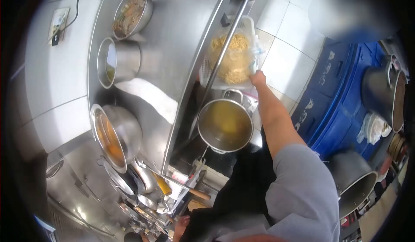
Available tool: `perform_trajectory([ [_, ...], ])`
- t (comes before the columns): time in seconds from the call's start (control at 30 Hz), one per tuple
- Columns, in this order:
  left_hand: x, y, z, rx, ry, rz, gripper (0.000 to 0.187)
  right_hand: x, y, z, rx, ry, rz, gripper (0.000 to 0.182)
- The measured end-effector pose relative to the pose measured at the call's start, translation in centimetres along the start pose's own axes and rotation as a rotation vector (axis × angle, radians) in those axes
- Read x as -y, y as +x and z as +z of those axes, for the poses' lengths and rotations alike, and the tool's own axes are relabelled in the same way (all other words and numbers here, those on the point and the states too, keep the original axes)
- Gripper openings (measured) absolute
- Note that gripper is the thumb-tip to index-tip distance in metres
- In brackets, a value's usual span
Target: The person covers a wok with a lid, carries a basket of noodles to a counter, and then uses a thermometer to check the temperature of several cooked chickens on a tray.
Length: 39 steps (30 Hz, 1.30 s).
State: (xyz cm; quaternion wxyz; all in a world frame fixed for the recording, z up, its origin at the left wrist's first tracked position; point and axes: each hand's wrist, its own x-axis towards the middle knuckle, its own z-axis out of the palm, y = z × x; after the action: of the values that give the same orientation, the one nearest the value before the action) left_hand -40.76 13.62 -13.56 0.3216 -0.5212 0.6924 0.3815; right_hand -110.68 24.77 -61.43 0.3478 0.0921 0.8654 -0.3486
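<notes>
The left hand (183, 223) is partly hidden; I cannot tell its fingers' state. One pot (225, 125) holds yellowish liquid. Beyond, the right hand's (258, 78) fingers grasp one white basket (249, 25) of noodles (237, 71), partly behind one rail (228, 41). Three vessels stand on the bench (173, 34).

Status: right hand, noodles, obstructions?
Right hand at white basket's edge. Noodles in basket, in clear plastic. Metal rail crosses basket in view; pot of liquid alongside.
</notes>
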Motion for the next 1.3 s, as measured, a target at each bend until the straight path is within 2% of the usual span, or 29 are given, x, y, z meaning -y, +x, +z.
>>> perform_trajectory([
  [0.13, -1.4, 0.3, 0.5, -0.015, -0.092, -0.071, 0.028, -0.1, 1.1, -1.8, 0.040, -0.034, -0.015, 0.038],
  [0.23, -7.0, -1.1, -1.2, -0.031, -0.175, -0.155, 0.028, -0.5, 1.4, -5.5, 0.027, 0.045, -0.151, 0.040],
  [0.37, -13.8, -1.6, -2.8, -0.019, -0.311, -0.235, 0.029, -0.6, -0.7, -13.8, 0.044, 0.027, -0.150, 0.037],
  [0.5, -16.1, -2.8, -3.1, 0.014, -0.458, -0.312, 0.031, -3.3, -5.2, -20.2, -0.050, -0.025, -0.092, 0.036],
  [0.53, -11.5, -1.4, -3.0, 0.104, -0.536, -0.267, 0.031, -4.1, -6.6, -21.7, -0.109, -0.051, -0.054, 0.035],
  [0.6, -9.3, 0.2, -1.7, 0.084, -0.498, -0.216, 0.030, -7.6, -8.5, -24.1, -0.243, -0.101, -0.038, 0.036],
  [0.67, -7.0, 1.0, -0.3, 0.059, -0.384, -0.094, 0.027, -7.5, -13.6, -27.2, -0.363, -0.138, -0.005, 0.036],
  [0.7, -5.5, 1.8, 0.0, 0.061, -0.322, -0.010, 0.025, -11.5, -13.1, -27.7, -0.399, -0.132, -0.105, 0.033],
  [0.73, -2.2, 4.1, 0.7, 0.136, -0.494, -0.025, 0.024, -8.7, -18.0, -29.3, -0.419, -0.072, -0.041, 0.031],
  [0.77, -3.9, 4.3, 0.2, 0.206, -0.673, -0.023, 0.023, -10.7, -18.7, -30.4, -0.457, -0.148, -0.153, 0.030],
  [0.8, -5.4, 3.9, -0.1, 0.038, -0.278, 0.055, 0.026, -12.7, -20.1, -31.1, -0.529, -0.038, -0.206, 0.028],
  [0.83, -6.3, 4.6, -1.2, 0.091, 0.043, 0.111, 0.029, -12.3, -22.9, -32.1, -0.560, -0.033, -0.223, 0.024],
  [0.87, -6.6, 5.0, -0.8, -0.137, 0.097, 0.338, 0.032, -14.8, -23.2, -33.1, -0.606, 0.009, -0.339, 0.021],
  [0.9, -8.4, 5.0, -1.7, -0.148, 0.043, 0.440, 0.032, -13.2, -26.9, -34.1, -0.542, 0.063, -0.406, 0.020],
  [0.93, -9.4, 6.0, -2.6, 0.009, -0.061, 0.426, 0.033, -14.3, -28.1, -34.9, -0.593, 0.091, -0.367, 0.022],
  [0.97, -11.6, 4.9, -3.0, -0.076, -0.151, 0.457, 0.034, -16.0, -28.2, -35.6, -0.641, 0.089, -0.471, 0.022],
  [1.0, -11.9, 5.8, -2.7, -0.249, -0.065, 0.682, 0.032, -13.6, -33.1, -36.2, -0.461, 0.202, -0.359, 0.023],
  [1.03, -12.5, 6.9, -2.4, -0.262, -0.091, 0.757, 0.029, -22.4, -25.0, -40.4, -0.358, -0.139, -0.529, 0.035],
  [1.07, -14.1, 5.9, -3.0, -0.259, -0.185, 0.855, 0.028, -23.0, -27.3, -41.4, -0.437, -0.416, -0.614, 0.033],
  [1.1, -15.2, 6.9, -2.4, -0.315, -0.304, 1.007, 0.028, -23.0, -30.5, -41.7, -0.535, -0.685, -0.695, 0.041],
  [1.17, -17.1, 7.2, -2.3, -0.179, -0.600, 1.139, 0.044, -16.8, -34.5, -40.4, -0.450, -0.654, -0.842, 0.039],
  [1.23, -18.2, 7.7, -2.3, -0.146, -0.694, 1.152, 0.062, -12.0, -40.3, -35.2, -0.287, -0.507, -0.927, 0.035],
  [1.3, -16.9, 2.3, -4.1, 0.107, -0.805, 0.983, 0.078, -7.7, -47.1, -30.1, -0.134, -0.367, -0.963, 0.033],
])
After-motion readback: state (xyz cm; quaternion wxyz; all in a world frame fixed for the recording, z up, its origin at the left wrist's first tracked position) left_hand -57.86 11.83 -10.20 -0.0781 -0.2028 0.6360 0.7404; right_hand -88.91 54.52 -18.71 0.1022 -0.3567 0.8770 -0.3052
